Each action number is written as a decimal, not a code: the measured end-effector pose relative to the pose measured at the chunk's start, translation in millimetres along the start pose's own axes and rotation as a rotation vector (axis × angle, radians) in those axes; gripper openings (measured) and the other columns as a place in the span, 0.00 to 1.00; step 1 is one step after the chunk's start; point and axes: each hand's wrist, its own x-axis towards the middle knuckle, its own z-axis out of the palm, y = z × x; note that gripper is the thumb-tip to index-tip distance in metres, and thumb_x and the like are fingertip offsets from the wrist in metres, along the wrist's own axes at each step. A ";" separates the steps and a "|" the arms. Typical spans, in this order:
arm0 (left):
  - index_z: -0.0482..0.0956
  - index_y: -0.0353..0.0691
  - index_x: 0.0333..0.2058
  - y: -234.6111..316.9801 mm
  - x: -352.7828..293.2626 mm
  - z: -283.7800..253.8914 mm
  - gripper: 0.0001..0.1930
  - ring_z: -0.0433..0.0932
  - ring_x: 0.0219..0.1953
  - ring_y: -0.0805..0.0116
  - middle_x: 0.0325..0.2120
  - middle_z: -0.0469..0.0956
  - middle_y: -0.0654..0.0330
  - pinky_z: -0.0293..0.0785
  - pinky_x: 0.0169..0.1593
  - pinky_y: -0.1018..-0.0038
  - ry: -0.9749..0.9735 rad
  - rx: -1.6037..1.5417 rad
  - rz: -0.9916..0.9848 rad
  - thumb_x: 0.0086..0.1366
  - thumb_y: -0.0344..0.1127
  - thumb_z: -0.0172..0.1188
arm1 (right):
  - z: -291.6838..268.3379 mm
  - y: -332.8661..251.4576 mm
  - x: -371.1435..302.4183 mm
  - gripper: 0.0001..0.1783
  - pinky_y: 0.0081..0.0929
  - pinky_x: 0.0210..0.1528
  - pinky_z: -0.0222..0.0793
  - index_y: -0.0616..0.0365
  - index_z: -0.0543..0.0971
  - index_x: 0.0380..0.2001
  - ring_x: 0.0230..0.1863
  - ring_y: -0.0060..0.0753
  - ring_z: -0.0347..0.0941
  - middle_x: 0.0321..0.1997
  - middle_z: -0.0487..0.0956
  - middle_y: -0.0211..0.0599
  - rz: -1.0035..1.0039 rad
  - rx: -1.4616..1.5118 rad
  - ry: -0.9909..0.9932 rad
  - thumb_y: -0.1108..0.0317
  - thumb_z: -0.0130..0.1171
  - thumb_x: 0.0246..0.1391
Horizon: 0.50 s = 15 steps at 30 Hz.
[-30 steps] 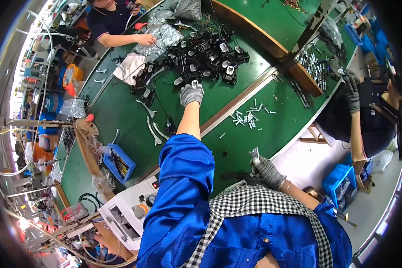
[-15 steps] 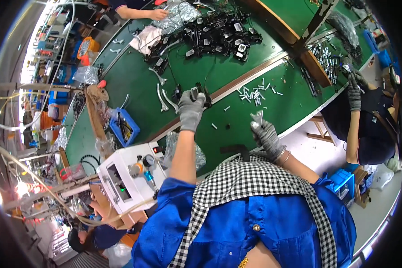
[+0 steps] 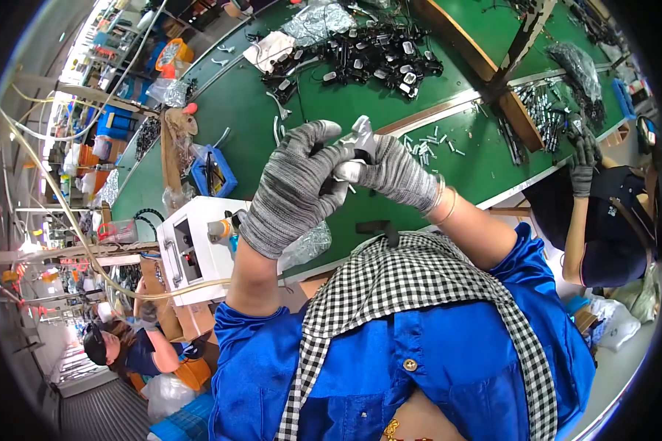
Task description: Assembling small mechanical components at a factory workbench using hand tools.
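Observation:
In grey knit gloves, my two hands meet above the near part of the green bench. A small, shiny silver metal part (image 3: 362, 137) sticks up between them, pinched by the fingers of my right hand (image 3: 399, 174). My left hand (image 3: 293, 184) is curled against it, the fingers bent inward and the thumb raised. Whatever lies inside the left fingers is mostly hidden; only a dark bit shows between the gloves. Beyond the left hand lie curved silver levers (image 3: 279, 110). Loose silver pins (image 3: 424, 149) are scattered just past my right hand.
A heap of black parts (image 3: 379, 62) covers the far bench, beside a white cloth (image 3: 269, 51). A blue tray (image 3: 215, 175) and a white machine (image 3: 198, 239) stand at left. A wooden divider (image 3: 524, 121) crosses at right, near a co-worker's gloved hand (image 3: 582, 165).
Both hands have come together and risen nearer to me. My left hand has left the bench, where it gripped a black part; the right has brought the silver part over from the right.

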 end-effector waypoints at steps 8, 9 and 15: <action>0.69 0.39 0.47 14.6 -2.5 74.8 0.26 0.69 0.41 0.73 0.43 0.67 0.62 0.73 0.38 0.77 0.579 -0.957 -0.414 0.50 0.37 0.66 | 1.2 18.2 2.1 0.18 0.15 0.27 0.61 0.55 0.70 0.45 0.23 0.15 0.61 0.28 0.73 0.25 0.084 0.356 0.378 0.57 0.54 0.55; 0.68 0.39 0.47 14.5 -1.3 89.7 0.26 0.69 0.37 0.77 0.41 0.69 0.65 0.72 0.36 0.79 0.554 -1.361 -0.547 0.52 0.39 0.66 | 5.5 26.7 7.4 0.19 0.13 0.25 0.60 0.55 0.68 0.47 0.23 0.13 0.62 0.27 0.72 0.25 -0.005 0.327 0.445 0.58 0.54 0.55; 0.68 0.39 0.44 -1.7 -2.4 101.6 0.22 0.70 0.29 0.80 0.31 0.72 0.68 0.69 0.29 0.83 0.518 -1.526 -0.709 0.54 0.41 0.64 | 20.7 39.2 -19.0 0.20 0.13 0.29 0.63 0.56 0.66 0.50 0.31 0.13 0.66 0.32 0.72 0.28 0.146 0.274 0.407 0.62 0.53 0.56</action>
